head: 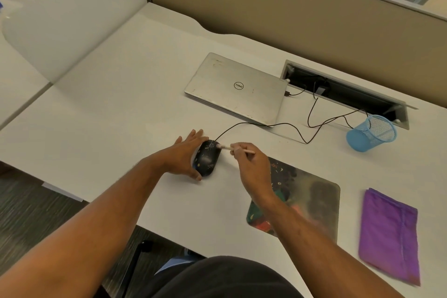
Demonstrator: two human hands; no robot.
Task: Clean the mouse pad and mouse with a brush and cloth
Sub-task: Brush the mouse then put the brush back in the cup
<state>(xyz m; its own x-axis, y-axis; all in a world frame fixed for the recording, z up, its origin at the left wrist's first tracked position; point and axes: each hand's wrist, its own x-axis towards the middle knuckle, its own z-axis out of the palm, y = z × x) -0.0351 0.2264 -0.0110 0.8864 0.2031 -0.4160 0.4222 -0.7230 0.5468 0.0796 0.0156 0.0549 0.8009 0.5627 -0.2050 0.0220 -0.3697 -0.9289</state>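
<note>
— Black is the mouse (207, 161), with small coloured flecks, and it lies on the white desk (121, 113), not on the mouse pad (312, 201). It is near the front edge, about the middle of the desk.

— And the hands?

— In the head view the left hand (185, 156) lies against the left side of the mouse, fingers stretched and nearly flat, thumb at the near end; it steadies the mouse but is not closed around it. The right hand (251, 164) is closed on a thin pale brush (232, 149), pinched in the fingers. The brush tip touches the far end of the mouse, where the cable (278, 126) comes out.

— Where is the pad?

— Just beside the mouse, to the right, along the front edge. The right forearm crosses over its left part. The purple cloth (389, 234) lies folded further right, apart from the pad, near the front right corner.

— Other things?

— A closed silver laptop (237, 87) toward the back edge, and a blue mesh cup (370, 132) lying tilted at the right.
</note>
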